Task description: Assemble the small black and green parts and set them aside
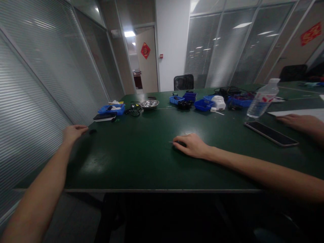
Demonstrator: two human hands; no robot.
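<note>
At the table's left edge, my left hand [74,133] is raised with thumb and fingers pressed together. Whatever it may pinch is too small to make out. Just right of its fingertips is a small dark spot or object [92,132], which I cannot identify. My right hand [191,144] rests on the green tabletop [131,152] near the middle, its fingers curled closed. A thin, light pointed tool [170,142] sticks out leftward from that grip; the rest of it is hidden by the fingers.
Another person's hand [298,121] lies on white paper at right, by a phone [272,133] and a tilted-looking water bottle [263,98]. Farther back are a metal bowl [150,104], a blue tray [111,109], several blue bins, cables [134,109] and a white device [219,102].
</note>
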